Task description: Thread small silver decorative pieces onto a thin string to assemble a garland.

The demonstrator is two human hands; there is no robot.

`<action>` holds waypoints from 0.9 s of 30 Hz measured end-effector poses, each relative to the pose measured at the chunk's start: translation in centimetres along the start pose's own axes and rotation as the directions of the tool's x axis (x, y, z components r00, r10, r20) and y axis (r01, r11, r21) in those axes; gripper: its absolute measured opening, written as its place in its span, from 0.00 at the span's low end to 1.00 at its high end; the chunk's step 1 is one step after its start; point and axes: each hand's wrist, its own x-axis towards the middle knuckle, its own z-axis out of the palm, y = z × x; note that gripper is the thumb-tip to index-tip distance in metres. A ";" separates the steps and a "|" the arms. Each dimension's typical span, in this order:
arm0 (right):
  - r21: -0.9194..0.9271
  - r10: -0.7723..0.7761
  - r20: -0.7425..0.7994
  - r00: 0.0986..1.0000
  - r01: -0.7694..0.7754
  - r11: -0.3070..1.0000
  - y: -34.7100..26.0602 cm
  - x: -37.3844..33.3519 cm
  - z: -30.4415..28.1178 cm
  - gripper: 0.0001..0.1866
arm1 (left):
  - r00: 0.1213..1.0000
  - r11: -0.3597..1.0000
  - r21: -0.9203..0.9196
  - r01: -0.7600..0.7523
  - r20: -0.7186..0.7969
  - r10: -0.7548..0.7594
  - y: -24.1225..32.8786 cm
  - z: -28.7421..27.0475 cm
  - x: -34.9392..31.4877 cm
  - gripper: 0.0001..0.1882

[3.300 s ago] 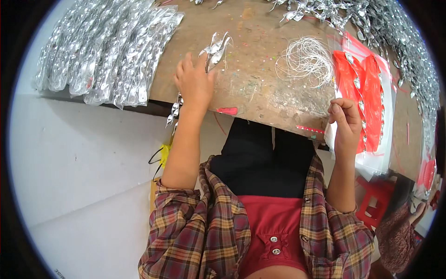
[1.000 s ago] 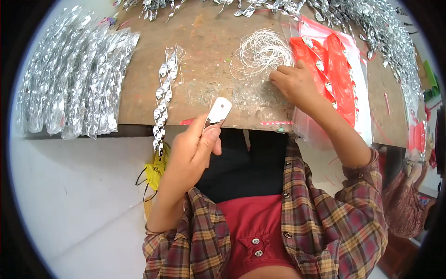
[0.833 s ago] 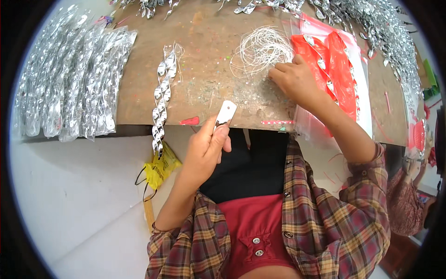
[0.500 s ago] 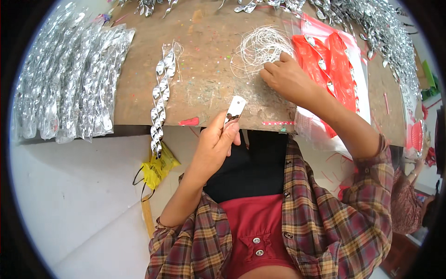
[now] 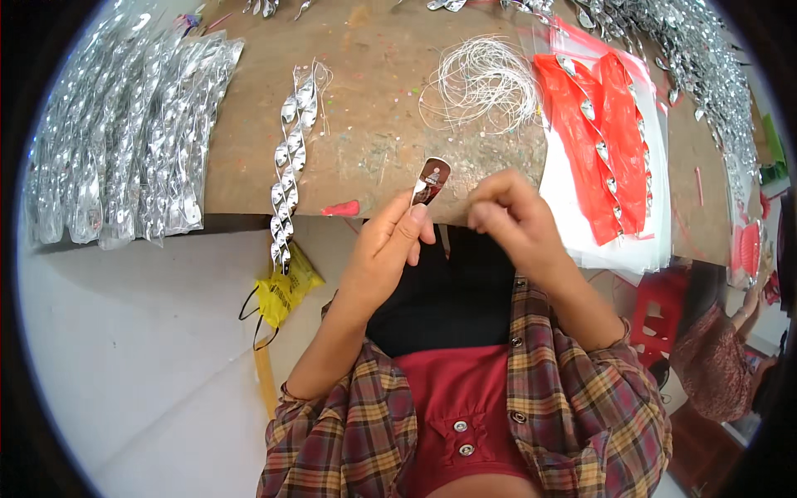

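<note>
Your left hand point(image 5: 390, 249) covers the lower end of the shiny strip point(image 5: 432, 178). Your right hand point(image 5: 527, 228) is blurred, and whether its curled fingers point(image 5: 492, 218) pinch anything thin cannot be told. The upper edge cuts off the far side of the worktop point(image 5: 374, 100) and part of the silver garlands point(image 5: 685, 62) at upper right. Your plaid shirt point(image 5: 349, 436) runs out below. A co-worker point(image 5: 706, 365) at far right is too small to make out clearly.

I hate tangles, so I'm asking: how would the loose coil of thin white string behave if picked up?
The loose coil of thin white string would probably be floppy, since its strands lie in slack curves. It is likely light, with brown wooden table showing between the loops. Crossing strands suggest it could snag.
</note>
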 end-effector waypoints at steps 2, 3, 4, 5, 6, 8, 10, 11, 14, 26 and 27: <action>0.471 0.198 -0.106 0.974 -0.126 0.873 0.4 0.1 -0.9 0.04 | 1.000 1.000 0.025 -0.017 0.014 0.017 0.0 0.3 0.1 0.16; 0.278 0.137 -0.192 0.972 -0.080 0.957 1.3 0.1 -1.4 0.05 | 1.000 1.000 0.025 -0.019 0.015 0.019 0.0 0.3 0.1 0.16; -0.044 0.003 -0.242 0.970 -0.015 0.999 1.5 0.5 -2.3 0.05 | 0.999 0.998 0.053 -0.031 0.016 0.030 0.0 0.3 0.1 0.15; -0.263 -0.089 -0.236 0.968 0.024 0.965 1.9 1.0 -3.3 0.05 | 0.999 0.996 0.080 -0.042 0.019 0.041 0.0 0.3 0.1 0.15; -0.469 -0.178 -0.210 0.961 0.060 0.881 2.3 1.7 -4.2 0.05 | 0.999 0.996 0.081 -0.043 0.020 0.042 0.0 0.3 0.0 0.15; -0.474 -0.214 -0.176 0.961 0.107 0.874 2.8 3.4 -5.3 0.05 | 0.999 0.995 0.085 -0.053 0.010 0.052 0.0 0.3 0.1 0.15; -0.659 -0.313 0.004 0.950 0.238 0.714 3.4 4.8 -5.9 0.04 | 0.999 0.995 0.085 -0.052 0.008 0.052 -0.2 0.3 0.1 0.14; -0.705 -0.356 0.037 0.934 0.277 0.653 3.6 5.2 -5.7 0.04 | 0.999 0.995 0.084 -0.047 0.003 0.047 -0.3 0.4 0.0 0.14; -0.791 -0.374 0.168 0.912 0.351 0.501 3.7 6.8 -5.3 0.03 | 0.999 0.995 0.089 -0.043 -0.015 0.044 -0.1 0.5 0.0 0.14; -0.814 -0.459 0.442 0.770 0.560 0.154 5.6 11.8 -6.0 0.06 | 0.999 0.998 0.052 -0.044 -0.005 0.045 -1.3 -0.6 0.5 0.15; -0.814 -0.457 0.445 0.770 0.560 0.152 5.5 11.9 -6.0 0.06 | 0.999 0.998 0.049 -0.046 -0.004 0.046 -1.4 -0.6 0.6 0.15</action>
